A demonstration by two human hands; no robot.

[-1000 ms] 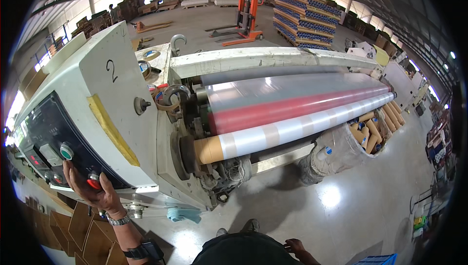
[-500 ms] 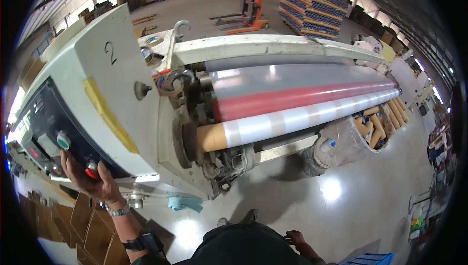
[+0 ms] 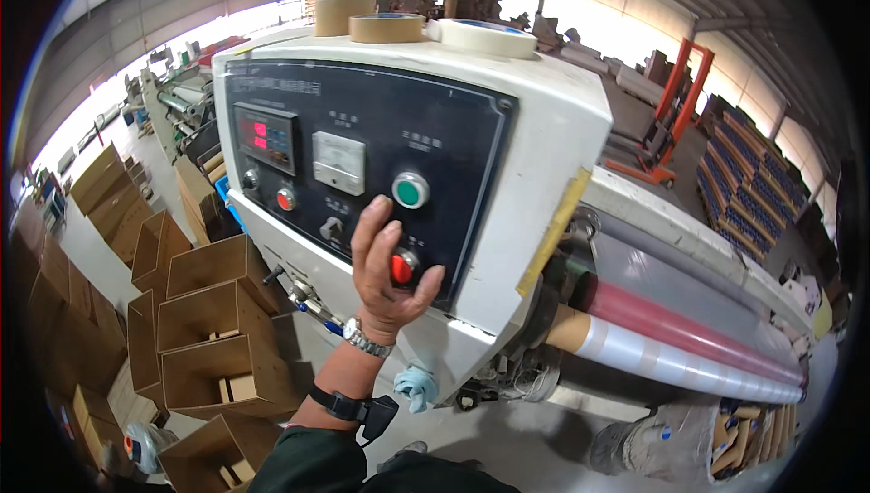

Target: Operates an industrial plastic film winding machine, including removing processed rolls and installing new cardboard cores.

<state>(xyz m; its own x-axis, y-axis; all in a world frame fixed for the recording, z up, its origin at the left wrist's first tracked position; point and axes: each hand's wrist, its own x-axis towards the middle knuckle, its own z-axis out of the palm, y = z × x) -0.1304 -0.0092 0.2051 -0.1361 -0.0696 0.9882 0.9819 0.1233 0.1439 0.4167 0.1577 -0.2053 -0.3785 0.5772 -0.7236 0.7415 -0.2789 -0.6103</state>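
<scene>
Machine housing (image 3: 526, 185), broad and white, dominates my view, its dark control panel (image 3: 381, 158) facing me. Of the hands, I see the left hand (image 3: 382, 289) half open; the right's state I cannot tell. Above the left fingertips sits a green button (image 3: 410, 190). The red knob (image 3: 401, 268) lies between fingers and thumb, grip unclear.

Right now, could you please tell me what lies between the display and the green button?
In the head view, a white meter lies between the display and the green button.
</scene>
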